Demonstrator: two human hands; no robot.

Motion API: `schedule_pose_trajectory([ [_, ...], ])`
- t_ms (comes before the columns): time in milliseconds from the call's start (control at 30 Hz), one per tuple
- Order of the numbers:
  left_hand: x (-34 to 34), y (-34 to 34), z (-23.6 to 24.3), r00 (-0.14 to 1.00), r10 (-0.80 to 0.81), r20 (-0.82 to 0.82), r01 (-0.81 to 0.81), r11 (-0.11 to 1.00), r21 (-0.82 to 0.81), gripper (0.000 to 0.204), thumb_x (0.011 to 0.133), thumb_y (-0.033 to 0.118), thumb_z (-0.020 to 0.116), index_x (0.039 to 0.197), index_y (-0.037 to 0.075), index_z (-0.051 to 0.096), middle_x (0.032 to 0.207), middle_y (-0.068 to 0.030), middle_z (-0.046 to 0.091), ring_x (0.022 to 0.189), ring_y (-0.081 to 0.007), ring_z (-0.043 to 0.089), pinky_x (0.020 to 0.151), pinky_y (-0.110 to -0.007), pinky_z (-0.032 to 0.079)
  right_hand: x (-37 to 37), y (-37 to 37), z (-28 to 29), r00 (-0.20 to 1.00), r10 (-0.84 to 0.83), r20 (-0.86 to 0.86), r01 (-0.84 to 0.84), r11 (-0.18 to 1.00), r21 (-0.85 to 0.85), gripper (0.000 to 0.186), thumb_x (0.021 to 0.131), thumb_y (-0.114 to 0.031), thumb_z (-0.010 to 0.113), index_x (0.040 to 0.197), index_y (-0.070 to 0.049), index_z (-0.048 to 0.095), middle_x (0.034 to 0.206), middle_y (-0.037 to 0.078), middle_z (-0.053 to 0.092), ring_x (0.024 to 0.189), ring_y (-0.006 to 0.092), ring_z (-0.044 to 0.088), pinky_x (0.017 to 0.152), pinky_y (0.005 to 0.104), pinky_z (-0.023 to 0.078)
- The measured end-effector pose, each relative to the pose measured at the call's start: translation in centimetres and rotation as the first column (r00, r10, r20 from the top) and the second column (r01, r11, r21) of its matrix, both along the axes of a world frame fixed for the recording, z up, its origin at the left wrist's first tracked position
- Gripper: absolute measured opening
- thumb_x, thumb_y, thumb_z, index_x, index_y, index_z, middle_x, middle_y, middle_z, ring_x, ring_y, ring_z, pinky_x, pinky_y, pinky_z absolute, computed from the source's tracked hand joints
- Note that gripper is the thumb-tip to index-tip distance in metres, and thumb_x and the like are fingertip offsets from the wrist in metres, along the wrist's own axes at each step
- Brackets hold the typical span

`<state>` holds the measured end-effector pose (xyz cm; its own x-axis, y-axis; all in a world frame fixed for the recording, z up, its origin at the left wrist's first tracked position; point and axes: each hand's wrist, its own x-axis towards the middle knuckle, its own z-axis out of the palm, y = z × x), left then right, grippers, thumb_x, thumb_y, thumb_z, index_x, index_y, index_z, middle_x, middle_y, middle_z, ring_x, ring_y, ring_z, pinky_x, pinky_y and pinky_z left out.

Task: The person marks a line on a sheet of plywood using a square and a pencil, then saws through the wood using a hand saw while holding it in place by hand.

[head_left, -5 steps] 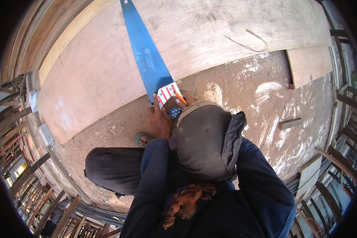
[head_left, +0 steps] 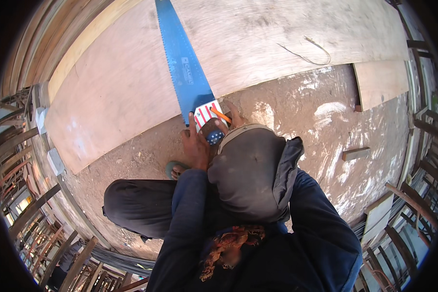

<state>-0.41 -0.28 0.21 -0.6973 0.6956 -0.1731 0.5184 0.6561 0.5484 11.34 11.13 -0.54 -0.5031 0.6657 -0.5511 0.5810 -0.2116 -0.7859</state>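
Observation:
A blue handsaw (head_left: 182, 68) with a red-and-white striped, star-patterned handle (head_left: 204, 112) lies across the near edge of a pale plywood sheet (head_left: 287, 24). My left hand (head_left: 195, 148) touches the handle's left side, fingers apart and index finger extended. My right hand (head_left: 234, 117) is at the handle's right side, closed on a slim orange pencil-like item (head_left: 221, 115) that lies across the striped part. My dark-trousered knee (head_left: 248, 175) hides part of that hand. A sandalled foot (head_left: 178, 170) shows beside my left hand.
A smaller board (head_left: 379, 82) and short wood offcut (head_left: 355, 153) lie right on the dirty floor (head_left: 321, 131). A loose wire (head_left: 316, 59) lies on the sheet. Timber props (head_left: 29, 214) surround the area. A person (head_left: 65, 263) is partly visible at lower left.
The orange item sits at a slightly flatter angle, and my right fingers have shifted up a little. The saw and sheet appear slightly farther right in the picture.

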Motion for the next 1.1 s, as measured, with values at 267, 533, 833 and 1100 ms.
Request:
schedule_pose_trajectory([
  [267,-0.3,0.2,0.1,0.998,0.026,0.054,-0.025,1.000,-0.013,0.073,0.087,0.001,0.058,0.153,0.024,0.035,0.104,-0.0216,0.051,0.090,-0.0389,0.059,0.079,-0.045,0.049,-0.1,-0.1,-1.8,0.975,0.023,-0.219,0.022,0.980,0.200,0.059,0.096,-0.040,0.062,0.146,-0.013,0.045,0.128,0.023,0.059,0.122,0.0358,0.058,0.099,0.0430,0.048],
  [533,-0.5,0.4,0.6,1.000,-0.002,-0.002,0.002,0.998,-0.058,0.075,0.086,0.001,0.059,0.153,0.025,0.036,0.103,-0.0197,0.051,0.090,-0.0369,0.059,0.078,-0.044,0.050,-0.6,-0.3,-1.3,0.974,0.008,-0.228,0.082,0.921,0.382,0.057,0.092,-0.023,0.070,0.143,-0.010,0.049,0.125,0.019,0.064,0.110,0.0299,0.065,0.089,0.0385,0.052],
  [833,-0.7,0.1,0.6,0.999,0.017,0.028,-0.015,0.998,-0.067,0.074,0.087,0.002,0.058,0.153,0.026,0.036,0.103,-0.0200,0.052,0.089,-0.0375,0.060,0.076,-0.045,0.050,-0.5,0.5,1.6,0.973,0.062,-0.221,-0.032,0.990,0.135,0.062,0.097,-0.034,0.061,0.150,-0.011,0.038,0.134,0.025,0.056,0.127,0.0372,0.054,0.104,0.0427,0.044],
  [1100,-0.6,0.2,0.6,0.999,0.007,0.038,-0.007,1.000,-0.017,0.073,0.087,0.001,0.058,0.153,0.024,0.036,0.103,-0.0214,0.052,0.089,-0.0394,0.060,0.076,-0.046,0.050,-0.9,-0.4,1.0,0.976,0.014,-0.216,0.057,0.946,0.319,0.057,0.097,-0.029,0.063,0.148,-0.012,0.043,0.123,0.023,0.062,0.102,0.0293,0.060,0.085,0.0386,0.047],
])
